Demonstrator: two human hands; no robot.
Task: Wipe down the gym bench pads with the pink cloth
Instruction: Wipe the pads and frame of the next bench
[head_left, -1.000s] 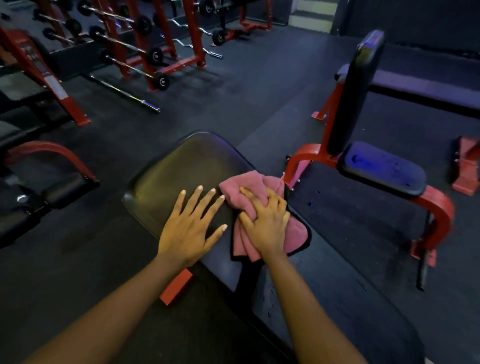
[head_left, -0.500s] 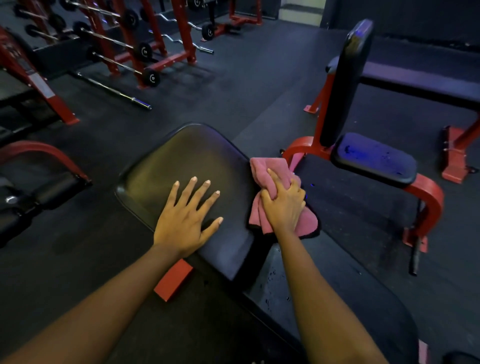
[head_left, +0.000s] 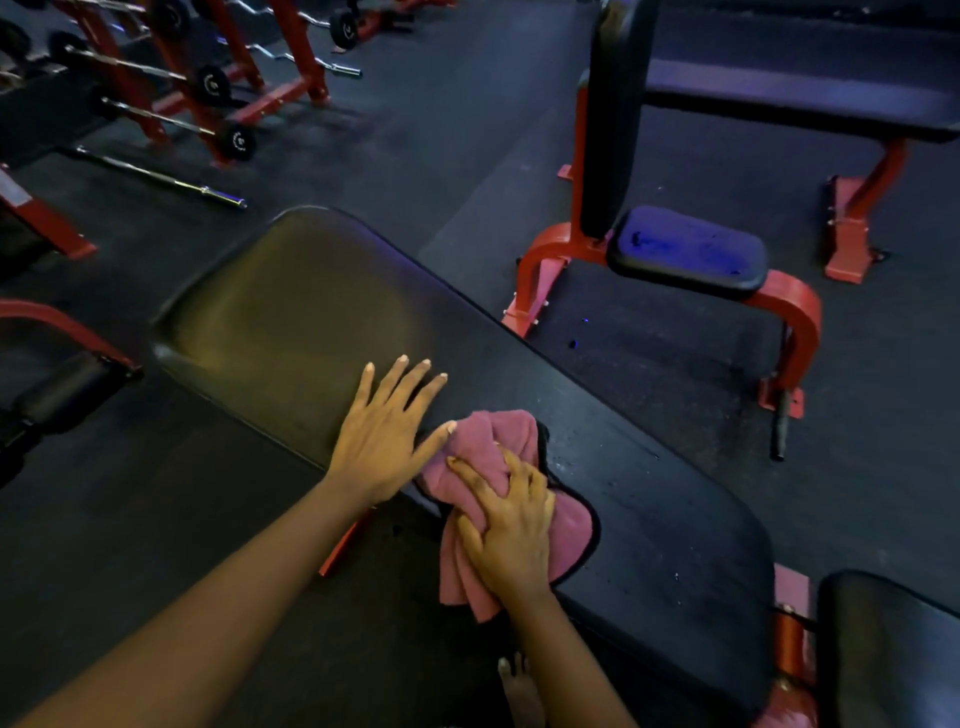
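Nearest me, my right grip (head_left: 511, 530) is curled over the bunched pink cloth (head_left: 498, 436), pressing it onto the bench (head_left: 291, 312) pad's near edge to scrub. My left grip (head_left: 384, 441) lies flat beside it, fingers spread, I judge for bracing. Beyond stands a red-framed seat (head_left: 685, 249)

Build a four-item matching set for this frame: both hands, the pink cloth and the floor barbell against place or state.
Column A
1. left hand
2. right hand
3. pink cloth
4. barbell

Column B
a. lying on the floor, far left
b. flat on the bench pad, fingers spread
c. bunched under a hand
d. fingers curled into the cloth

Pairs: 1-b; 2-d; 3-c; 4-a
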